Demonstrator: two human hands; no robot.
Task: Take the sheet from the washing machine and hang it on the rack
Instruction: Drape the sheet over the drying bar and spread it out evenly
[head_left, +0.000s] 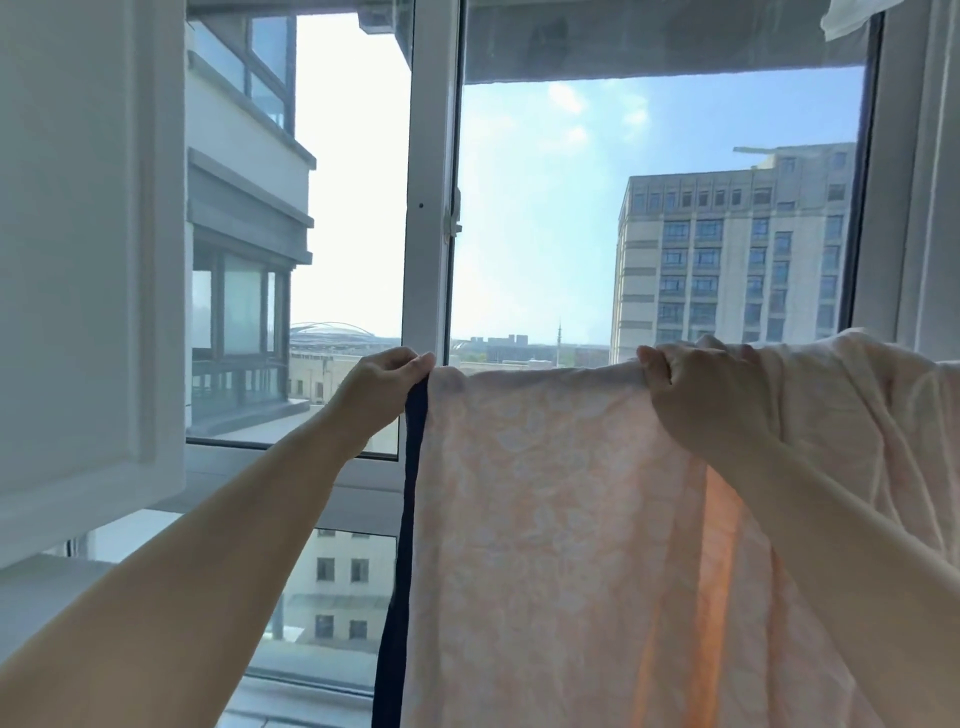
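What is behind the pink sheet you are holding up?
Behind the pink sheet, above its top edge, a window shows sky and a tall building. A dark strip hangs by its left edge. Whatever lies directly behind the cloth, including any rack, is covered.

A sheet hangs before a window, left hand at its left top corner, right hand further right along the top edge, buildings behind the glass
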